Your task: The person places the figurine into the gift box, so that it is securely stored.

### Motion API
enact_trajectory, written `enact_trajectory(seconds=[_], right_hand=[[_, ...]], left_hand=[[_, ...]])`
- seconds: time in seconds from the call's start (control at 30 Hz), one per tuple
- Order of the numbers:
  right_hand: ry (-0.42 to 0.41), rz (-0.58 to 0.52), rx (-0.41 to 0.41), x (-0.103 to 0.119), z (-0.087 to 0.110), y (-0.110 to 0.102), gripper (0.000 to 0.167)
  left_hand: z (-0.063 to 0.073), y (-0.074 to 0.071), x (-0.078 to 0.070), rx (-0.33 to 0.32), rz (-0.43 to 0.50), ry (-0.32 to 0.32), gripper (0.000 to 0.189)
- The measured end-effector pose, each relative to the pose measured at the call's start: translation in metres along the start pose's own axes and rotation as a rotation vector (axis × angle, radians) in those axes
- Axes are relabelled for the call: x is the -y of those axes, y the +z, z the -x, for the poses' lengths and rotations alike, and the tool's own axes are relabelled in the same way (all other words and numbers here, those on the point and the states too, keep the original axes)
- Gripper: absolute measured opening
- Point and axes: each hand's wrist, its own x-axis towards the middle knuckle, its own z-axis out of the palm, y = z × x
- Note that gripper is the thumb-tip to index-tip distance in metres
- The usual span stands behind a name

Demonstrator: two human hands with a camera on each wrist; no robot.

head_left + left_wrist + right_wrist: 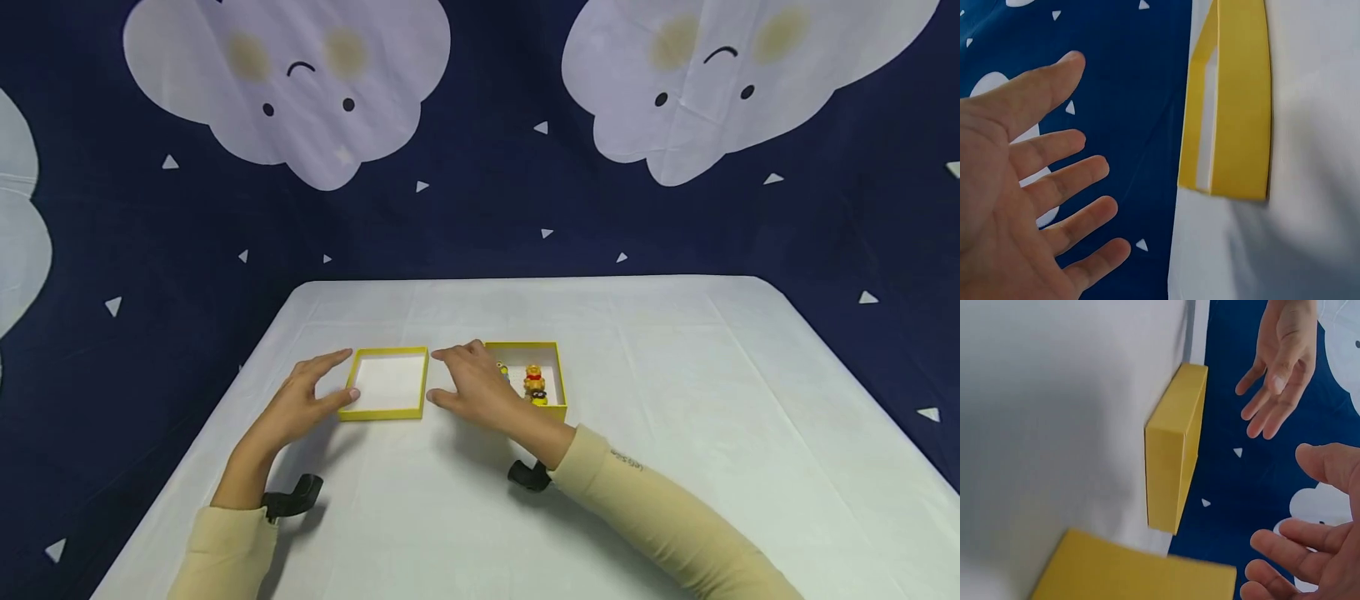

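A shallow yellow square tray or lid (382,414), white inside with nothing in it, lies open side up on the table. On its left is my left hand (300,400), fingers spread and nearly straight, apart from the yellow wall (1241,112) in the left wrist view. Over on its right side hovers my right hand (480,390), thumb and fingers apart, holding nothing. Behind that hand stands a yellow box (558,412), partly hidden. Inside it are an orange bear figurine (534,379) in red, a yellow figurine with dark goggles (538,399) and another small yellow figurine (503,370), partly covered.
A white cloth covers the table (675,375). Beyond its far edge hangs a dark blue curtain (495,225) with white clouds and triangles. Black wrist mounts (296,497) sit at both cuffs. In the right wrist view the nearer yellow box (1135,569) fills the bottom.
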Motion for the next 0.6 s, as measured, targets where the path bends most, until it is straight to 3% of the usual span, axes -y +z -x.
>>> enact_trajectory(seconds=[0.27, 0.6], right_hand=[[0.088, -0.094, 0.08, 0.014, -0.006, 0.015, 0.067], [0.173, -0.195, 0.12, 0.019, -0.011, 0.033, 0.073]], left_hand=[[0.0, -0.006, 0.018, 0.052, 0.018, 0.018, 0.073], [-0.005, -0.01, 0.037, 0.15, 0.046, 0.018, 0.075]])
